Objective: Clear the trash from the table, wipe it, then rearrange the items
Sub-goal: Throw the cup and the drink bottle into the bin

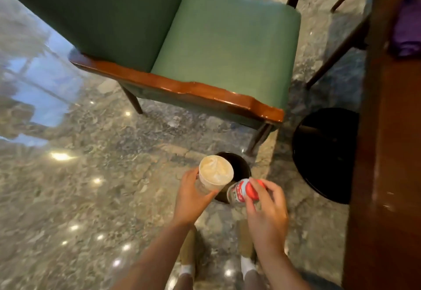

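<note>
My left hand [190, 198] grips a clear plastic cup [214, 172] with crumpled paper stuffed inside, held upright. My right hand [267, 207] holds a small plastic bottle [241, 192] with a red cap and a red-and-white label, tilted with its base pointing left. Both items hover directly over a small black trash bin [240, 166] standing on the floor in front of my feet. Most of the bin's opening is hidden behind the cup and bottle.
A green upholstered chair [227, 46] with a wooden frame stands just beyond the bin. The brown wooden table [391, 153] runs along the right edge, with a purple cloth [406, 28] on it. The table's round black base [325, 155] sits on the polished stone floor.
</note>
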`<move>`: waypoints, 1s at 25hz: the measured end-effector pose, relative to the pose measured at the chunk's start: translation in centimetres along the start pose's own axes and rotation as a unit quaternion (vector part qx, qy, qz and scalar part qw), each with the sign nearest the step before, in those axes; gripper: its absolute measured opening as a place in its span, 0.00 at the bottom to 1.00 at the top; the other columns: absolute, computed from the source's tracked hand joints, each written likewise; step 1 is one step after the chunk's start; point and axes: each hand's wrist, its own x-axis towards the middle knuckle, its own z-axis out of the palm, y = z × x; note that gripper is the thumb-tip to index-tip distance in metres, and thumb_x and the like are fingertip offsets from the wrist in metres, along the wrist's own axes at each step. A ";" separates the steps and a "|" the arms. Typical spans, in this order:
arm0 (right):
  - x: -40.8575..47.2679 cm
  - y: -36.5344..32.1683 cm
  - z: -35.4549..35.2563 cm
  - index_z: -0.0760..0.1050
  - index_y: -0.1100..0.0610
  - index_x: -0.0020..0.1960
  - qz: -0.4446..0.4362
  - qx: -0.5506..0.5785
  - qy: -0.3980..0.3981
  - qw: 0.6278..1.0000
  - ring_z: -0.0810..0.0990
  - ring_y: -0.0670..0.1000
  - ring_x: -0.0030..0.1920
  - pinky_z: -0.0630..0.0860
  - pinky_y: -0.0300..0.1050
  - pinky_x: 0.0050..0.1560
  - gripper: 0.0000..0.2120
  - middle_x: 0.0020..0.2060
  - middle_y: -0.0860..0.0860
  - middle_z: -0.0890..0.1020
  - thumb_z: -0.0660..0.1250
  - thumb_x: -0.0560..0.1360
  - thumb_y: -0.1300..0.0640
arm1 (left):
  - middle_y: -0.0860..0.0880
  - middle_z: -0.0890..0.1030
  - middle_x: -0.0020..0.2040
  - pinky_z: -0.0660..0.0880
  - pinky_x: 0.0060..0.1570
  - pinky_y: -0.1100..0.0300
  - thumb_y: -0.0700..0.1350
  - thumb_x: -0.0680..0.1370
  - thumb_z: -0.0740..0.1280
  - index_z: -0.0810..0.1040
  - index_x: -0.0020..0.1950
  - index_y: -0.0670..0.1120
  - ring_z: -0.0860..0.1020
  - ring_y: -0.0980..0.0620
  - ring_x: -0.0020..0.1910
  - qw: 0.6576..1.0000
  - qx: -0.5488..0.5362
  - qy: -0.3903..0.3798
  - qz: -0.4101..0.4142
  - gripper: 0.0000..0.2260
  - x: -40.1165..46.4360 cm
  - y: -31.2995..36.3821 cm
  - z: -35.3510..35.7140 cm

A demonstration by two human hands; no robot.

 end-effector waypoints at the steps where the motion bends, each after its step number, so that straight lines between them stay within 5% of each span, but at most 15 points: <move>1: 0.4 1.3 2.1 0.81 0.57 0.53 0.014 0.000 -0.006 1.000 0.79 0.54 0.49 0.80 0.48 0.48 0.18 0.50 0.56 0.78 0.76 0.64 0.68 | 0.56 0.72 0.52 0.67 0.50 0.63 0.48 0.63 0.79 0.70 0.58 0.56 0.71 0.57 0.53 1.000 0.012 -0.016 0.007 0.28 1.4 -1.6 1.1; 5: 1.6 7.3 9.4 0.80 0.57 0.52 0.022 -0.033 -0.030 0.999 0.79 0.55 0.46 0.79 0.44 0.43 0.19 0.48 0.54 0.77 0.77 0.63 0.67 | 0.62 0.72 0.50 0.66 0.47 0.69 0.56 0.62 0.78 0.73 0.58 0.57 0.69 0.62 0.50 0.998 0.037 -0.049 0.029 0.27 6.6 -7.4 6.2; 10: 1.9 14.0 15.9 0.79 0.55 0.53 0.042 -0.070 -0.055 0.995 0.76 0.47 0.43 0.73 0.37 0.40 0.19 0.47 0.51 0.77 0.78 0.63 0.64 | 0.54 0.77 0.58 0.75 0.54 0.54 0.63 0.65 0.73 0.71 0.64 0.56 0.75 0.56 0.56 0.986 0.103 -0.131 0.021 0.30 11.0 -13.6 12.6; 17: 0.5 18.6 19.7 0.77 0.57 0.54 0.083 -0.156 -0.165 0.970 0.79 0.56 0.47 0.79 0.49 0.38 0.13 0.52 0.54 0.76 0.72 0.70 0.63 | 0.49 0.68 0.65 0.74 0.55 0.56 0.49 0.72 0.71 0.56 0.75 0.49 0.71 0.51 0.60 0.962 0.173 -0.208 -0.042 0.36 10.7 -18.8 15.8; 20: 0.7 18.4 19.5 0.74 0.51 0.61 0.093 -0.223 -0.194 0.951 0.77 0.53 0.54 0.76 0.46 0.44 0.17 0.58 0.50 0.74 0.68 0.73 0.58 | 0.48 0.69 0.67 0.71 0.61 0.55 0.48 0.73 0.70 0.61 0.73 0.48 0.70 0.50 0.64 0.956 0.203 -0.209 -0.034 0.31 10.6 -18.4 15.0; 25: 1.3 14.3 16.5 0.72 0.52 0.64 0.036 -0.245 -0.214 0.945 0.73 0.53 0.60 0.73 0.48 0.54 0.20 0.60 0.51 0.75 0.68 0.72 0.54 | 0.48 0.76 0.57 0.73 0.50 0.55 0.54 0.77 0.62 0.72 0.62 0.49 0.76 0.48 0.56 0.921 0.328 -0.208 0.028 0.16 9.3 -12.5 11.3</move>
